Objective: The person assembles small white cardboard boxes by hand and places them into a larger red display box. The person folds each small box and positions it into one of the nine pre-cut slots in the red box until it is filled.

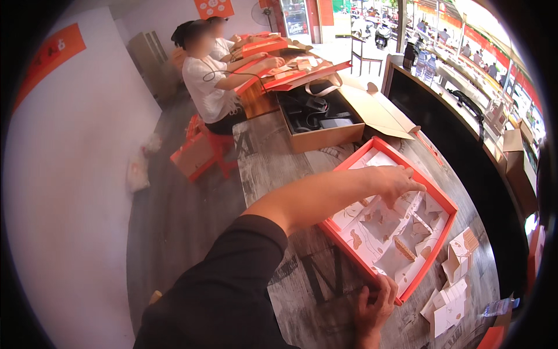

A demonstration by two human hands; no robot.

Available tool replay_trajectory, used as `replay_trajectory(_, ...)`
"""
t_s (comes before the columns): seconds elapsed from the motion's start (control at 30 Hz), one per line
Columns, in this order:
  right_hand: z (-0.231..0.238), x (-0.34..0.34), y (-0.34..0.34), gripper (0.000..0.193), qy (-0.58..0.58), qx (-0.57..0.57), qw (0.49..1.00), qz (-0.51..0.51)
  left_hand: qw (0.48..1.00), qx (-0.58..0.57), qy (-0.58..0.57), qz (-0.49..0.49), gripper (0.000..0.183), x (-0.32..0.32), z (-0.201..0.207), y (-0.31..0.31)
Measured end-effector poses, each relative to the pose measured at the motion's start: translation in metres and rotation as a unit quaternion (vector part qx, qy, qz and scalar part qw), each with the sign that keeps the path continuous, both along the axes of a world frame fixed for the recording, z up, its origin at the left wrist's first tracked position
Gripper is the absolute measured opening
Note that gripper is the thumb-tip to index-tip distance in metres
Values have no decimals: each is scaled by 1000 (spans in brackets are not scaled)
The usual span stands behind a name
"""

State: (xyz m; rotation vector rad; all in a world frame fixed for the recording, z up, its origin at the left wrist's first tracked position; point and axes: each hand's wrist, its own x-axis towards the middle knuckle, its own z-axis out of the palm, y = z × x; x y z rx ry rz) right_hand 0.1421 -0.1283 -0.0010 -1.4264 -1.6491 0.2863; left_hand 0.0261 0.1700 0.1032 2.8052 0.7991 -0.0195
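A shallow red box (431, 278) lies at an angle on the grey wood-patterned table, fitted with a white printed cardboard insert (357, 241) with star-shaped openings. My left arm crosses over the box, and my left hand (398, 185) is at the insert's far part, fingers bent down on a cardboard flap. Part of its grip is hidden behind the hand. At the box's near corner my right hand (376, 308) has its fingers curled against the red rim. Two loose folded white cardboard pieces, one upper (461, 256) and one lower (449, 308), lie right of the box.
Beyond the red box stands an open brown carton (328, 136) with black devices inside. Two people (203, 81) work at further red boxes (308, 77) at the far left. A clear plastic bottle (500, 306) lies near the right edge. A black partition (453, 145) runs along the table's right side.
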Motion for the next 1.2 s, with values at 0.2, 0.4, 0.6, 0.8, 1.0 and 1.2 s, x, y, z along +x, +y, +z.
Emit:
replay_trajectory(0.2,-4,0,1,46,-6,2,1000,7,991,31,129,3,81,10,14,-11)
replay_trajectory(0.4,2,3,6,46,-47,37,998,2,993,2,119,6,80,24,-8,2)
replay_trajectory(0.6,2,1,3,47,-23,12,1000,3,997,27,53,41,87,16,-57,-9)
replay_trajectory(0.8,1,-1,2,48,-7,0,1000,5,998,52,-5,39,91,14,-67,-8)
replay_trajectory(1.0,4,-2,4,38,-27,81,995,42,986,109,-118,35,78,5,-43,-51)
replay_trajectory(1.2,4,-3,1,18,-25,49,981,184,934,53,-349,-55,51,-69,-39,-165)
